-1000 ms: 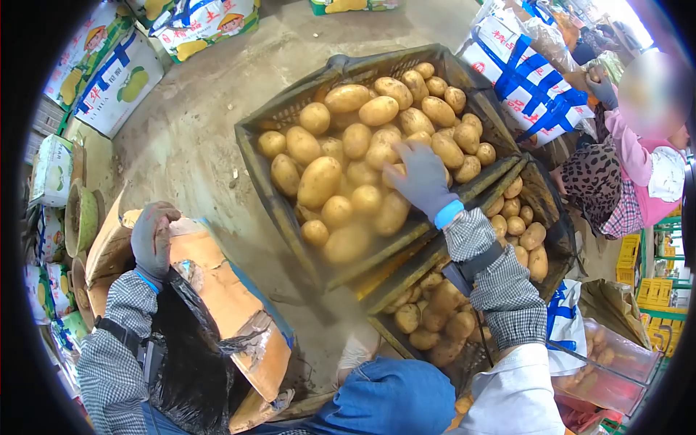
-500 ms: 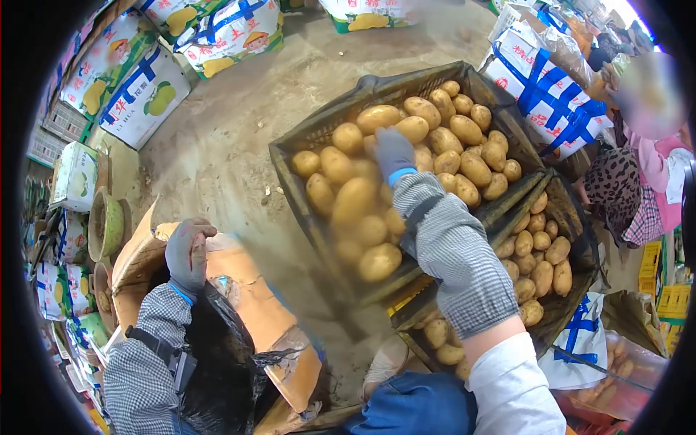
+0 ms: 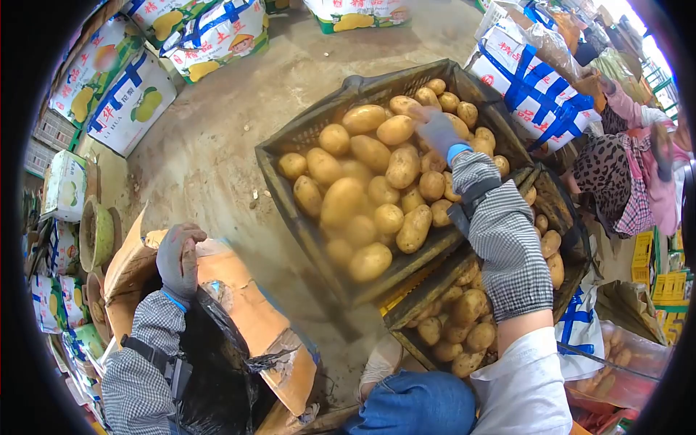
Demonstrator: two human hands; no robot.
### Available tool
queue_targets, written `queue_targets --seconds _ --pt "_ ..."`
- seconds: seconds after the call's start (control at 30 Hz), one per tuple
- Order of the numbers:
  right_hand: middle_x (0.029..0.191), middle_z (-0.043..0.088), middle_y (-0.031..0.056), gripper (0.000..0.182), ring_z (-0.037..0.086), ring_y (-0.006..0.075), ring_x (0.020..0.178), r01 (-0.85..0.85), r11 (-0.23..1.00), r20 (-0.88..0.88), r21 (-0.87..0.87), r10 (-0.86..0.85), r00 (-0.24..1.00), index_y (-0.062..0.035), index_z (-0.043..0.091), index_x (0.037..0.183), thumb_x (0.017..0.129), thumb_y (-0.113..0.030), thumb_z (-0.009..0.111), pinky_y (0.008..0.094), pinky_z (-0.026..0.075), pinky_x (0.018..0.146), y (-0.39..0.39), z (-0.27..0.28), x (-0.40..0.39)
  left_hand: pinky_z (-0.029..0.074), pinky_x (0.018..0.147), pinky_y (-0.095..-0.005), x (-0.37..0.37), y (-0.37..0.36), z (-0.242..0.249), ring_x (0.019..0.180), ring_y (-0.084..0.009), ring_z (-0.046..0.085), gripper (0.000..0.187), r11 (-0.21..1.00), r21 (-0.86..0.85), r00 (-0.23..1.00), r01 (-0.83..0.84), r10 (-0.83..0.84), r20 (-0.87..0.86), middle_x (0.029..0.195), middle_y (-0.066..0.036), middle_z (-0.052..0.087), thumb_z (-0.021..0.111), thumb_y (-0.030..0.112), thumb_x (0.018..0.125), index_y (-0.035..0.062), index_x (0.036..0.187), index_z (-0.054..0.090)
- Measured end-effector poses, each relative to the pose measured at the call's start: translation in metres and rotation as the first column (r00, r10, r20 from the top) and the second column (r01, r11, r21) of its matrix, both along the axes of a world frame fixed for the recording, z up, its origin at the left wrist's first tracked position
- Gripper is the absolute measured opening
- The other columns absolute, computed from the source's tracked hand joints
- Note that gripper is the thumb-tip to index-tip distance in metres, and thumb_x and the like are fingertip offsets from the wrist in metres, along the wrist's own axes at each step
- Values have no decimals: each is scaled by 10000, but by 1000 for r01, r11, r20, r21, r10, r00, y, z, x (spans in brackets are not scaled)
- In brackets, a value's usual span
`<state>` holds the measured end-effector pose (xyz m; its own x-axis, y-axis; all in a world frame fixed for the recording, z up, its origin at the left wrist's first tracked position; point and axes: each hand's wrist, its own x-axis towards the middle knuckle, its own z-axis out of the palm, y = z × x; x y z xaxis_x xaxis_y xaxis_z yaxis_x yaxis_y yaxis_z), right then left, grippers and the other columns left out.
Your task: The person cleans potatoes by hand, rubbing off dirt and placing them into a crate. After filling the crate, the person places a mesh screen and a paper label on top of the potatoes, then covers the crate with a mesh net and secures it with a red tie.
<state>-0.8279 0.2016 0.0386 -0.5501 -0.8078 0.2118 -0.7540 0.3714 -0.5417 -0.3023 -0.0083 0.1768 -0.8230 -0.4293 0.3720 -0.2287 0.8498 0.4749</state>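
My gloved right hand [image 3: 438, 134] is over the far right part of a dark-lined crate [image 3: 308, 254] full of potatoes [image 3: 403, 168]. Its fingers are stretched out toward the potatoes and slightly blurred; I see nothing held in them. At the lower left, my gloved left hand [image 3: 180, 257] has its fingers curled at the far edge of an open cardboard box [image 3: 243, 297], gripping it. A black plastic liner [image 3: 217, 362] fills the box opening, and its contents are hidden.
A second crate of smaller potatoes [image 3: 464, 322] adjoins the first, partly behind my right arm. Printed potato cartons [image 3: 134, 105] stand at the far left. A taped carton [image 3: 533, 87] sits beyond the crates. Another person [image 3: 616, 174] is at the right.
My right hand has moved right and slightly away across the potatoes, uncovering those in the middle of the crate. My left hand stays at the box edge. The view has shifted slightly.
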Motion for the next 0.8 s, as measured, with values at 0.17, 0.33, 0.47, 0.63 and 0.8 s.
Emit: queue_targets --seconds 0.17,0.33,0.47,0.63,0.8 --pt "1277 564 170 460 577 322 1126 53 990 181 133 -77 981 -94 609 1269 832 -216 682 360 458 974 -11 5 19 480 805 -379 3 -2 -2 872 -329 618 285 1000 16 999 -25 25 31 914 -176 620 430 196 948 -10 881 617" --pt "1176 594 189 392 596 344 1058 103 961 0 255 -106 994 -90 633 1221 858 -238 648 377 475 928 -15 22 25 478 810 -379 2 -2 -1 876 -331 617 288 1000 -15 999 -26 26 25 920 -177 624 436 205 948 -6 894 623" --pt "998 646 143 228 625 321 964 73 977 -446 198 24 895 -75 666 1027 878 -224 581 414 500 804 -28 24 69 478 812 -382 3 -2 0 886 -334 616 296 999 28 998 -46 45 42 927 -184 623 431 203 949 -14 896 626" --pt "890 634 64 144 640 250 890 291 921 -554 260 -105 826 -131 647 949 863 -218 570 382 504 664 -68 -18 145 477 803 -375 4 -5 -6 877 -317 616 310 1000 2 999 -24 24 33 920 -189 621 438 212 951 -25 883 626" --pt "937 636 63 186 634 235 892 370 844 -440 388 -183 879 -107 661 984 844 -216 604 355 506 697 -88 -20 135 478 769 -356 3 -2 -3 851 -300 609 326 995 96 1000 -10 9 15 908 -186 612 436 223 962 -36 879 616"
